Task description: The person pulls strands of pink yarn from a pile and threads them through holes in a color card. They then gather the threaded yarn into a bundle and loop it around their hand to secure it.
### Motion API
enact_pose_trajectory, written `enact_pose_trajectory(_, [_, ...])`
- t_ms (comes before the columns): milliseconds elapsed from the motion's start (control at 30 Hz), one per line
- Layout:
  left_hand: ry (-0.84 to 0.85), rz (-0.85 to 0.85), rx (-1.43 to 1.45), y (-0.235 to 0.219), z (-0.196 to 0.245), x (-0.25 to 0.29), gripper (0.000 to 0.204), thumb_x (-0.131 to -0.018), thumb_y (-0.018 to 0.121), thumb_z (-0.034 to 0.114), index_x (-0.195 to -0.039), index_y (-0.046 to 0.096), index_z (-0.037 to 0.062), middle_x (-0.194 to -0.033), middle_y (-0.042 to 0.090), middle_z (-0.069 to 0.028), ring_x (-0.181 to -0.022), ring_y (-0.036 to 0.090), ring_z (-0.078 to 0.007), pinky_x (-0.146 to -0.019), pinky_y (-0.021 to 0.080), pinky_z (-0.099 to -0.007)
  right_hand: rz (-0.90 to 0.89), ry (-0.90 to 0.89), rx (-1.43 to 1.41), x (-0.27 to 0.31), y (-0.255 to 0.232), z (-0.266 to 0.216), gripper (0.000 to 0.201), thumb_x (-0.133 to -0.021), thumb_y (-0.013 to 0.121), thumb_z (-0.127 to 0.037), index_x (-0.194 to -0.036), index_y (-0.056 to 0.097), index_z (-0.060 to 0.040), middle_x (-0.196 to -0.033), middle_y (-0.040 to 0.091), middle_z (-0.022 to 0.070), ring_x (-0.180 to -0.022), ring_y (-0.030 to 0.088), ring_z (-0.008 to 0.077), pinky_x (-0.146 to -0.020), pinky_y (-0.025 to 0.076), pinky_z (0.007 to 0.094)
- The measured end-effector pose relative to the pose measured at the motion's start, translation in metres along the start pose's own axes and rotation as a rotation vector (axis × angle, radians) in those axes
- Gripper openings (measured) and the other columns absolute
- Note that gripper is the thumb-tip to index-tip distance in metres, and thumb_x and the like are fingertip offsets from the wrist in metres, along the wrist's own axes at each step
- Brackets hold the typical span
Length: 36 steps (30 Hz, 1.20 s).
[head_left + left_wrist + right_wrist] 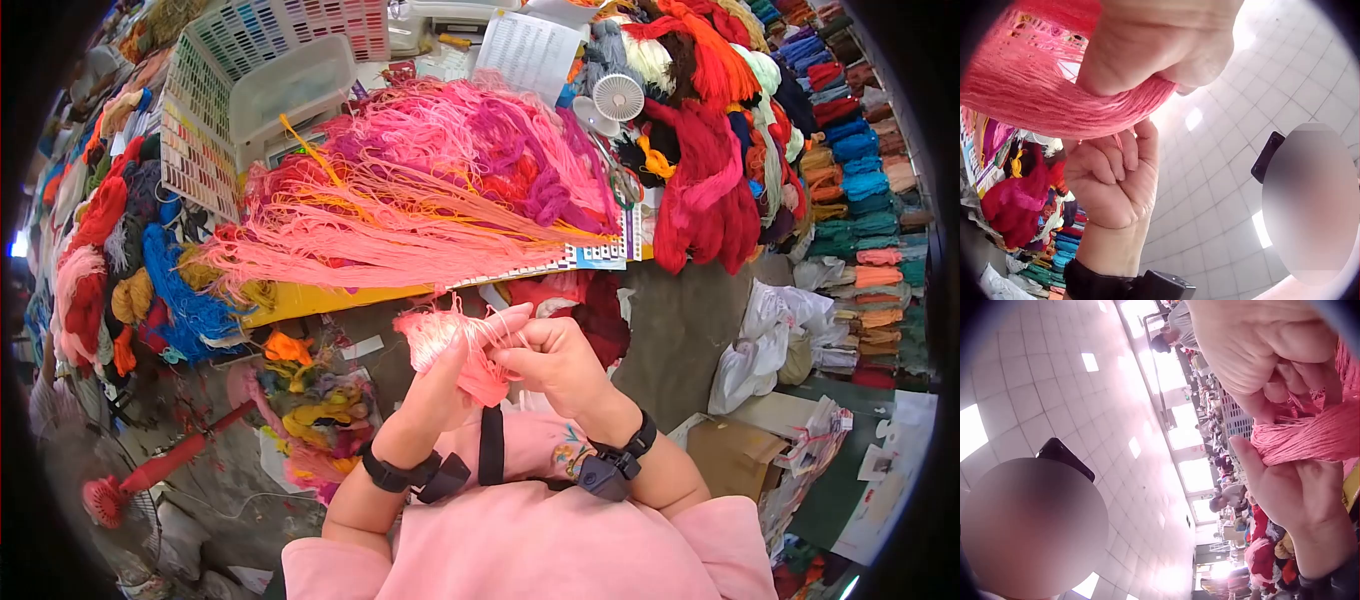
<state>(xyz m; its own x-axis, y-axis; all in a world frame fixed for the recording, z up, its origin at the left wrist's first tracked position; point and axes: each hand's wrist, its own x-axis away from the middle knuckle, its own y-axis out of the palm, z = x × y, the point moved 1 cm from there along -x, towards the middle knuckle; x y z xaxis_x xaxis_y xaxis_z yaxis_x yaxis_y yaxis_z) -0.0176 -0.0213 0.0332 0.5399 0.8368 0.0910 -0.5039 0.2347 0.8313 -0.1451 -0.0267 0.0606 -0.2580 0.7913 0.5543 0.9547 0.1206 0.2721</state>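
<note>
A bundle of pink thread (470,362) is held up in front of the chest, between the table edge and the body. The left hand (447,378) grips it, with the strands lying across its palm, as the right wrist view shows. The right hand (562,362) pinches a few strands at the bundle's right side, its fingers curled. In the left wrist view the pink bundle (1035,100) hangs from the left hand (1160,47), and the right hand (1113,178) is just below it, a thin strand at its fingers.
Loose pink thread (400,240) covers the table, with scissors (622,185), a small white fan (618,97), a plastic box (290,95) and colour cards (200,130) around it. Coloured skeins hang at both sides. A red stand fan (165,465) is at lower left, a cardboard box (730,455) at right.
</note>
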Motion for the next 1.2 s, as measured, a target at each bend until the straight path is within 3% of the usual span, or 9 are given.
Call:
enact_pose_trajectory(233, [-0.071,-0.055,0.114,-0.003,0.000,0.003,0.065,-0.083,0.028,0.047,-0.123,0.024,-0.0041,-0.129,0.026,-0.0110,-0.114,0.031,-0.0182,-0.093,0.027,-0.0323,-0.053,0.075,-0.461,0.006,-0.015,-0.002,0.005,-0.074,0.055,-0.005,-0.077,0.056,-0.0019,-0.059,0.050,-0.0023,-0.050,0.040,0.0008,-0.042,0.028,0.0161])
enact_pose_trajectory(333, [-0.085,-0.048,0.126,-0.007,-0.005,0.005,0.064,-0.083,0.027,0.047,-0.123,0.025,-0.0035,-0.131,0.022,-0.0116,-0.116,0.030,-0.0193,-0.094,0.025,-0.0340,-0.201,0.105,-0.552,0.009,-0.014,-0.003,0.013,-0.073,0.056,-0.004,-0.085,0.055,-0.0016,-0.062,0.051,-0.0021,-0.050,0.040,0.0007,-0.044,0.030,0.0164])
enact_pose_trajectory(400, [-0.100,-0.072,0.141,-0.004,-0.007,0.004,0.064,-0.083,0.027,0.046,-0.123,0.026,-0.0033,-0.131,0.020,-0.0119,-0.116,0.029,-0.0199,-0.095,0.024,-0.0349,-0.051,0.074,-0.011,0.012,0.004,-0.013,0.010,-0.072,0.055,-0.003,-0.081,0.057,-0.0012,-0.063,0.053,-0.0016,-0.051,0.040,0.0007,-0.044,0.030,0.0161])
enact_pose_trajectory(500, [-0.067,0.036,0.026,0.002,-0.006,0.004,0.072,-0.082,0.023,0.052,-0.121,0.026,-0.0088,-0.126,0.030,-0.0159,-0.113,0.034,-0.0227,-0.095,0.026,-0.0329,-0.091,-0.057,0.099,0.007,0.004,-0.004,0.007,-0.071,0.055,-0.002,-0.076,0.059,-0.0001,-0.063,0.053,-0.0008,-0.054,0.043,0.0016,-0.046,0.033,0.0166])
enact_pose_trajectory(567, [-0.067,-0.068,0.085,-0.003,-0.005,0.004,0.065,-0.083,0.028,0.048,-0.123,0.026,-0.0037,-0.132,0.020,-0.0122,-0.114,0.032,-0.0209,-0.094,0.025,-0.0348,-0.087,-0.038,0.082,0.010,0.005,-0.009,0.007,-0.071,0.054,-0.002,-0.074,0.060,0.0007,-0.064,0.054,0.0001,-0.056,0.045,0.0027,-0.049,0.035,0.0173])
enact_pose_trajectory(700, [-0.092,-0.105,0.115,-0.008,-0.007,0.005,0.066,-0.083,0.027,0.049,-0.123,0.026,-0.0031,-0.132,0.020,-0.0122,-0.114,0.032,-0.0212,-0.094,0.025,-0.0345,-0.046,0.093,0.136,0.010,-0.001,-0.010,0.009,-0.070,0.055,-0.002,-0.076,0.060,0.0031,-0.067,0.057,0.0023,-0.062,0.050,0.0058,-0.059,0.040,0.0200])
enact_pose_trajectory(933, [-0.076,0.055,0.051,0.005,-0.004,0.003,0.071,-0.083,0.022,0.050,-0.121,0.024,-0.0101,-0.124,0.032,-0.0177,-0.108,0.040,-0.0227,-0.091,0.030,-0.0335,-0.054,-0.047,0.081,0.009,0.005,-0.006,0.010,-0.069,0.057,-0.001,-0.078,0.061,0.0006,-0.066,0.057,0.0011,-0.058,0.049,0.0045,-0.052,0.039,0.0191])
enact_pose_trajectory(1067, [-0.061,-0.079,0.119,-0.001,0.002,0.004,0.063,-0.084,0.025,0.047,-0.122,0.027,-0.0037,-0.129,0.026,-0.0130,-0.114,0.033,-0.0224,-0.093,0.028,-0.0351,-0.057,0.010,-0.007,0.008,-0.001,-0.005,0.006,-0.070,0.057,-0.003,-0.074,0.061,-0.0022,-0.064,0.056,0.0004,-0.052,0.044,0.0019,-0.045,0.033,0.0163])
enact_pose_trajectory(1200, [-0.066,0.036,0.291,-0.002,-0.001,0.008,0.055,-0.085,0.032,0.040,-0.118,0.033,-0.0040,-0.122,0.035,-0.0143,-0.110,0.038,-0.0222,-0.089,0.033,-0.0348,-0.077,0.045,-0.127,0.008,-0.004,-0.004,0.003,-0.071,0.056,-0.005,-0.070,0.059,-0.0048,-0.061,0.054,-0.0012,-0.047,0.038,-0.0002,-0.039,0.024,0.0150])
